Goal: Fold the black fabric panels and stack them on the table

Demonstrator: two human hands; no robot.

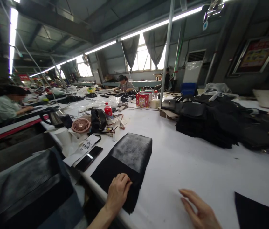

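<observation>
A stack of black fabric pieces (122,162) lies at the near edge of the white table, and its upper part carries a greyish, lighter patch. Over the lower part of this stack is my left hand (119,190), its fingers curled in against the thumb. Whatever is between those fingertips, if anything, is hidden. My right hand (198,208) hovers above the bare white tabletop to the right, thumb and fingers apart, holding nothing. At the lower right corner, another black piece (259,213) lies nearest to it.
A phone (89,158), a note paper (83,149), a pink fan (80,125) and a kettle (55,117) crowd the left edge. Black bags (220,117) are heaped at the right. A metal pole (166,54) rises beyond. Co-workers sit at left and behind.
</observation>
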